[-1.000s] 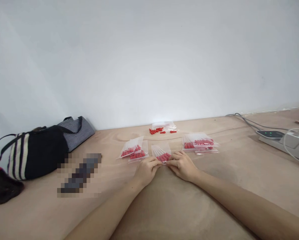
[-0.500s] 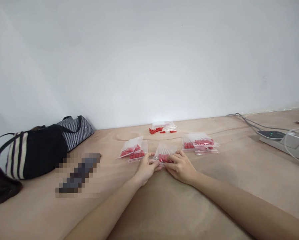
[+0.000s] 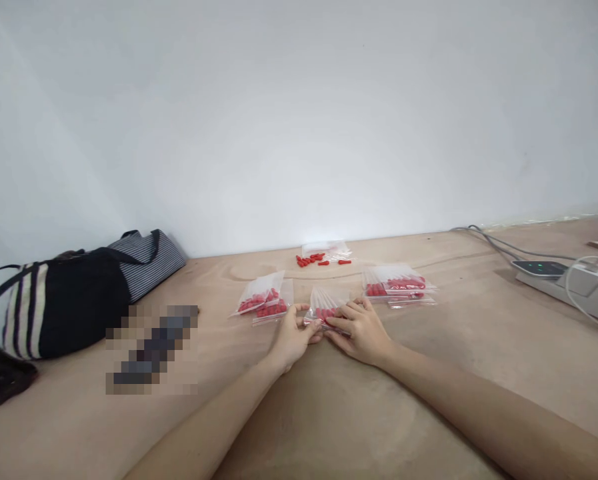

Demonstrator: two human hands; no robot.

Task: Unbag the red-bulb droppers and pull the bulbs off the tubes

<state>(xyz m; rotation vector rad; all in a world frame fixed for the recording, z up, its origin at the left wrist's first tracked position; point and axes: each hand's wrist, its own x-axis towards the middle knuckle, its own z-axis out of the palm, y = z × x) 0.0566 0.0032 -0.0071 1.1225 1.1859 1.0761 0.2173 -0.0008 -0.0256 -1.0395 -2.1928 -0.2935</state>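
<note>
A clear zip bag with several small red bulb-shaped pieces inside lies on the wooden table between my hands, its zip edge toward me. My left hand pinches the bag's near left corner between thumb and fingers. On the other side, my right hand is closed over the right part of the zip edge, its fingers covering some red pieces. Filled zip bags lie in a small pile to the left. A larger pile of filled bags sits to the right.
Loose red pieces lie at the back beside clear bags near the wall. At left are a black bag with cream stripes, a striped bag and a blurred-out dark object. A power strip with cables stands at right.
My right hand's fingers have slid slightly left along the bag's zip edge. My left hand keeps its pinch at the corner. The view has shifted a little.
</note>
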